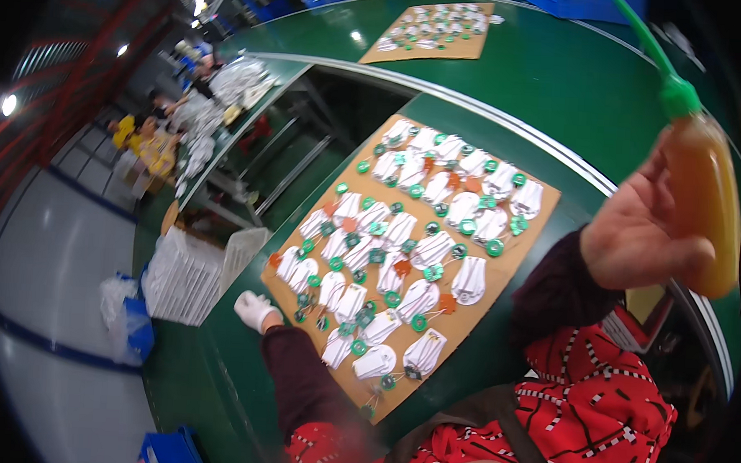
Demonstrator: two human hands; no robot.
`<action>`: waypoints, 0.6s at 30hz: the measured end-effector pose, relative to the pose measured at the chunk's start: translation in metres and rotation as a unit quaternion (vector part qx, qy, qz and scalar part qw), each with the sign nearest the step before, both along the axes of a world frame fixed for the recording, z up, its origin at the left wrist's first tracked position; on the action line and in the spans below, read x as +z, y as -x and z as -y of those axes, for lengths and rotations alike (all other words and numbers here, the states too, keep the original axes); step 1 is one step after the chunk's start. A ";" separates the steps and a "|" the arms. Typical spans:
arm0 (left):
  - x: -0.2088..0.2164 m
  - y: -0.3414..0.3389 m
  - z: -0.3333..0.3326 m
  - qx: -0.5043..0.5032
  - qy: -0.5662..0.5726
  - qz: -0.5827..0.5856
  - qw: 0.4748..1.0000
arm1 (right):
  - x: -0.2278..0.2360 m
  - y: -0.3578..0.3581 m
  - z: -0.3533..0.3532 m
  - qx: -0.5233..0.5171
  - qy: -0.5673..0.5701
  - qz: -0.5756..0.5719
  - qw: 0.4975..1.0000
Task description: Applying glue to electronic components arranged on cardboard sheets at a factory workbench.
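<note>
Already, white housings (399,230) are lying mid-frame, completion unclear; fingers of the right hand (635,229) are gripping a squeeze bottle (709,203); the left hand (255,311) is resting, finger state unclear.

Bare right hand (634,233) raised, gripping, white-gloved left hand (255,310) lower, fingers curled

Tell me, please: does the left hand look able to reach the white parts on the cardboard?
Probably yes. The gloved left hand is just beside the left edge of the cardboard, and nothing visible blocks the nearest white parts.
</note>
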State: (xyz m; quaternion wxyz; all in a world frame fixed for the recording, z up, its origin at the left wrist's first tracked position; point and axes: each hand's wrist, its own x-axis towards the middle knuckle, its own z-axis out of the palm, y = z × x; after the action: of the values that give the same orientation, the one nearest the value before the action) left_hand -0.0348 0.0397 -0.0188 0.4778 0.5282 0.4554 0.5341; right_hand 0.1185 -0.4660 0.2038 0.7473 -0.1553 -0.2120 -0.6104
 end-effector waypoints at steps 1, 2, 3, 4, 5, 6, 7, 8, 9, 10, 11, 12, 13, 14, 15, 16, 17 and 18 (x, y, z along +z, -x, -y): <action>0.001 -0.006 0.008 0.012 -0.010 0.004 1.000 | 0.000 -0.002 0.001 0.025 -0.045 0.000 0.999; 0.000 -0.014 0.016 0.019 -0.018 0.009 1.000 | 0.000 -0.004 0.005 0.033 -0.037 0.003 0.999; -0.004 -0.007 0.008 -0.025 -0.023 0.002 0.999 | -0.002 -0.008 0.002 0.058 -0.050 -0.009 0.997; -0.013 -0.002 -0.007 -0.080 -0.023 -0.003 0.997 | -0.010 -0.013 0.003 0.081 -0.084 -0.026 0.993; -0.027 0.006 -0.029 -0.095 -0.035 0.059 0.993 | -0.024 -0.021 0.005 0.143 -0.048 -0.038 0.988; -0.041 0.029 -0.064 -0.105 -0.066 0.018 0.992 | -0.032 -0.027 -0.006 0.207 -0.046 -0.033 0.977; -0.050 0.014 -0.063 -0.109 -0.088 -0.019 0.990 | -0.034 -0.033 -0.012 0.248 -0.033 -0.033 0.968; -0.049 -0.001 -0.048 -0.095 -0.106 -0.061 0.988 | -0.036 -0.036 -0.026 0.269 -0.030 0.009 0.963; -0.041 -0.014 -0.025 -0.076 -0.116 -0.087 0.987 | -0.033 -0.035 -0.027 0.251 0.009 -0.027 0.968; -0.030 -0.024 -0.011 -0.065 -0.125 -0.102 0.985 | -0.033 -0.030 -0.023 0.314 0.018 -0.072 0.947; -0.022 -0.038 0.007 -0.062 -0.130 -0.116 0.983 | -0.030 -0.027 -0.022 0.345 -0.014 -0.031 0.938; -0.018 -0.050 0.020 -0.061 -0.134 -0.123 0.981 | -0.026 -0.024 -0.018 0.379 -0.044 0.015 0.924; -0.017 -0.066 0.030 -0.068 -0.139 -0.133 0.979 | -0.022 -0.021 -0.010 0.387 -0.047 -0.001 0.921; -0.017 -0.078 0.038 -0.075 -0.142 -0.140 0.977 | -0.019 -0.019 -0.001 0.397 -0.052 -0.015 0.916; -0.021 -0.092 0.048 -0.082 -0.145 -0.146 0.975 | -0.018 -0.017 0.010 0.397 -0.046 -0.010 0.917; -0.024 -0.102 0.051 -0.091 -0.148 -0.149 0.973 | -0.018 -0.018 0.023 0.380 -0.043 -0.009 0.924; -0.028 -0.114 0.058 -0.102 -0.153 -0.149 0.972 | -0.019 -0.017 0.036 0.346 -0.026 -0.007 0.938; -0.034 -0.121 0.063 -0.105 -0.157 -0.154 0.970 | -0.022 -0.018 0.044 0.318 -0.011 -0.006 0.948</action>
State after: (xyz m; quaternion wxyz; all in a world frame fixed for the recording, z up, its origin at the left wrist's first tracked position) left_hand 0.0860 -0.0231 -0.0526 0.3664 0.7177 0.3755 0.4579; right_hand 0.1361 -0.5103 0.1820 0.9055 -0.0755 -0.2387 -0.3426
